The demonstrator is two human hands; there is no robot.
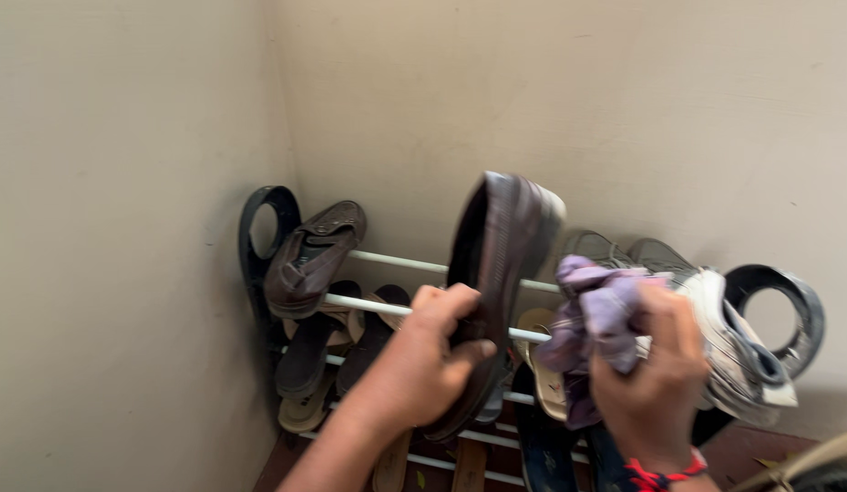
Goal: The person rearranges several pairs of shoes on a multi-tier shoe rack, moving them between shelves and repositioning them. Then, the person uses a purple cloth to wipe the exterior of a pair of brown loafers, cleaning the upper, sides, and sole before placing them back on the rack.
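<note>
Dark brown leather shoe (501, 273): we hold it in our left hand (432, 355), fingers (469, 353) wrapped tight around the lower part of the sole edge, thumb across the near side. Its long axis stands nearly upright, one end raised toward the wall (551, 100), the other down by our palm; motion blur hides which end is the toe. The shoe sits in front of the middle of the shoe rack (387, 262), above the white rails.

Lilac cloth (592, 314): bunched in our right hand (656, 383), fingers closed around it, a red thread band (660, 474) at the wrist. The cloth lies just to the right of the shoe, near its side but, as far as we can tell, not yet touching. The right hand is the nearer one to that face of the shoe.

Other entries: a second brown shoe (314, 260) resting on the upper rails at left; grey sneakers (733, 337) at right; sandals (305, 355) on the lower rails.
</note>
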